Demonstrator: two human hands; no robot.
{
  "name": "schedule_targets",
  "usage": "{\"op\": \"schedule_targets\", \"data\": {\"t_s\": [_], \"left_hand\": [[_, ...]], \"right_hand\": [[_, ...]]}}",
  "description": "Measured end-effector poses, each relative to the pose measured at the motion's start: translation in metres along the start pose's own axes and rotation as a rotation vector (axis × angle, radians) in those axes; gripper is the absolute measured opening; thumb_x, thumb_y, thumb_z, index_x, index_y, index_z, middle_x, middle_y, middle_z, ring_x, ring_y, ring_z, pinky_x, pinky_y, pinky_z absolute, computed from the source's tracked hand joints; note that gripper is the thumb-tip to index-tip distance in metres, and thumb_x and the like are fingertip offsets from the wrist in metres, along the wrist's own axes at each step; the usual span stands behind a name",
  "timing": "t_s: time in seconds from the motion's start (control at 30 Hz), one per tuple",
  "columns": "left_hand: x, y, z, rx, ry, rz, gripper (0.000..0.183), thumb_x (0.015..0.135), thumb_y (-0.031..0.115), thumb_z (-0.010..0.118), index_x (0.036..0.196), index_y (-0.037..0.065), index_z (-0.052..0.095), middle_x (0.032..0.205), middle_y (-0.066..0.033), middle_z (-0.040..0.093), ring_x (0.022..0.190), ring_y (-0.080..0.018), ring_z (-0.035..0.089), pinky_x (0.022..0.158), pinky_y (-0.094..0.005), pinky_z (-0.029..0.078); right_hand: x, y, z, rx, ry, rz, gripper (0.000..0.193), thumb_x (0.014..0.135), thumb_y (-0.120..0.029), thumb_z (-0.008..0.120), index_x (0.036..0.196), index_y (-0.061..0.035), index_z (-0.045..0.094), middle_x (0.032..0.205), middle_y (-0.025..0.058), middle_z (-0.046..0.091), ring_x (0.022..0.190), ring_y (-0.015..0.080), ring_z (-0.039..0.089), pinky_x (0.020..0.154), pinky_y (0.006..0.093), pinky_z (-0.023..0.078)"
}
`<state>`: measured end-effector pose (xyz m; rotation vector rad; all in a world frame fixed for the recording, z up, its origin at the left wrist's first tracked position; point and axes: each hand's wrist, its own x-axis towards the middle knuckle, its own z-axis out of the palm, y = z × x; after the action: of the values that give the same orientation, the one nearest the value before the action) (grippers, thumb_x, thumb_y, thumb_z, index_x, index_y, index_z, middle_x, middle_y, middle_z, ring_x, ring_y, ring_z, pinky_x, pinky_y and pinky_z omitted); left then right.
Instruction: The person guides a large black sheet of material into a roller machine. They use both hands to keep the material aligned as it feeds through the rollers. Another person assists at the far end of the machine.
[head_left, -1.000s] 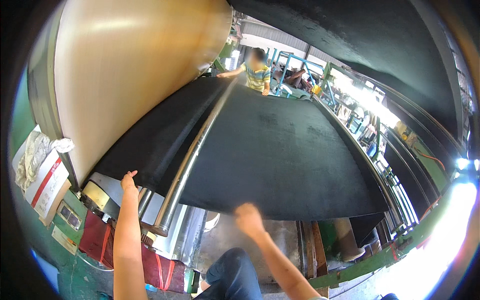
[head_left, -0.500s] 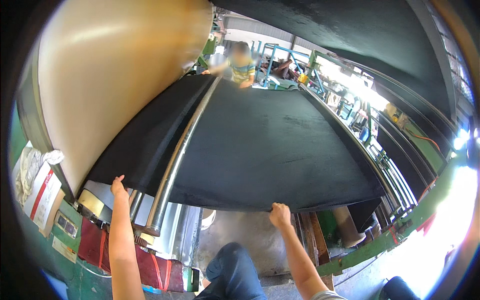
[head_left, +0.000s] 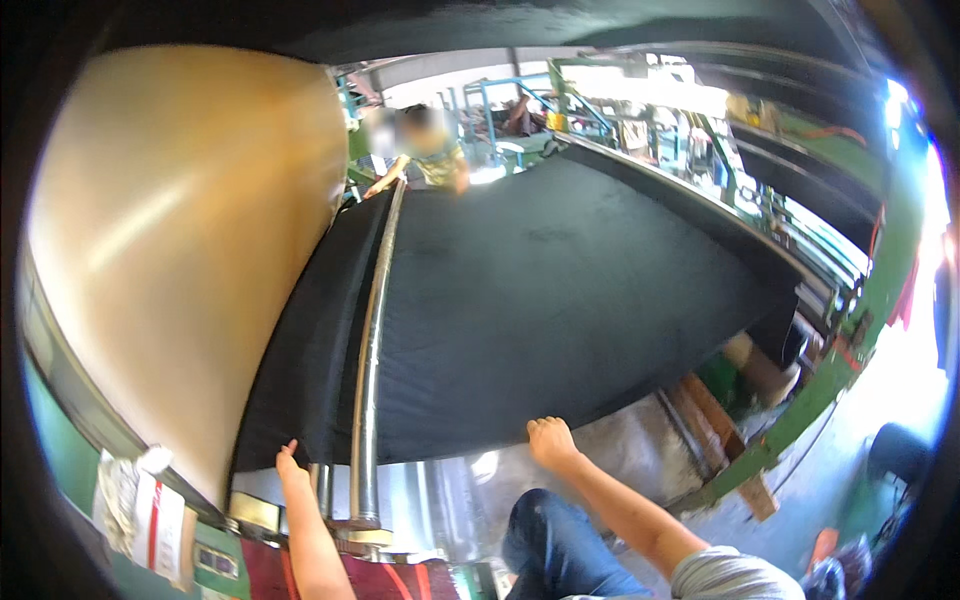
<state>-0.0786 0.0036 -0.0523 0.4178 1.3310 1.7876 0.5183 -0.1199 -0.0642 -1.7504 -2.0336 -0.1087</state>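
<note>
View swung since earlier frame; sheet (head_left: 570, 300) pinched at near edge by right hand (head_left: 553, 442), seemingly for tautness; left hand (head_left: 291, 462) placed at edge, grip unclear.

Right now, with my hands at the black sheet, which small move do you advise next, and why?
Perhaps pull gently toward yourself with the right hand: it appears closed on the near edge of the black sheet, the left hand is at that edge across the metal bar, and a co-worker stands opposite.
</note>
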Motion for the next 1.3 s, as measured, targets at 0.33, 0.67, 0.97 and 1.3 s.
{"op": "schedule_targets", "data": {"t_s": [0.33,0.67,0.97,1.3], "left_hand": [[-0.012,0.003,0.026,0.136,0.094,-0.078,0.04,0.096,0.039,0.037,0.102,0.017,0.07,0.104,-0.0023,0.066,0.083,-0.0207,0.055,0.066,-0.0369,0.043],[-0.028,0.005,0.034,0.023,0.437,-0.001,0.037,0.088,0.029,0.042,0.102,0.006,0.067,0.112,-0.0075,0.062,0.099,-0.0252,0.053,0.083,-0.0445,0.042],[-0.019,0.001,0.039,0.178,-0.009,-0.039,0.028,0.093,0.029,0.05,0.1,0.012,0.071,0.113,-0.0005,0.061,0.098,-0.0228,0.052,0.081,-0.046,0.044],[-0.026,0.014,0.029,0.102,-0.007,0.024,0.038,0.096,0.033,0.04,0.1,0.011,0.07,0.11,-0.0071,0.064,0.102,-0.0252,0.053,0.086,-0.0442,0.045]], "right_hand": [[0.013,-0.041,-0.014,0.08,-0.001,-0.075,0.013,0.079,-0.015,0.051,0.082,-0.0053,0.059,0.079,0.013,0.065,0.078,0.0281,0.063,0.072,0.0394,0.047],[0.017,-0.049,-0.021,0.095,0.072,-0.246,0.015,0.077,-0.015,0.052,0.087,-0.0054,0.057,0.093,0.0118,0.059,0.092,0.0264,0.056,0.081,0.0388,0.043],[0.031,0.055,-0.077,-0.171,0.13,0.28,0.014,0.075,-0.011,0.057,0.087,-0.0041,0.06,0.09,0.0108,0.06,0.092,0.0255,0.055,0.083,0.0373,0.039],[0.011,0.0,-0.029,-0.091,-0.02,0.039,0.014,0.079,-0.016,0.051,0.081,-0.0071,0.061,0.079,0.0102,0.065,0.077,0.0251,0.063,0.07,0.0379,0.046]]}}
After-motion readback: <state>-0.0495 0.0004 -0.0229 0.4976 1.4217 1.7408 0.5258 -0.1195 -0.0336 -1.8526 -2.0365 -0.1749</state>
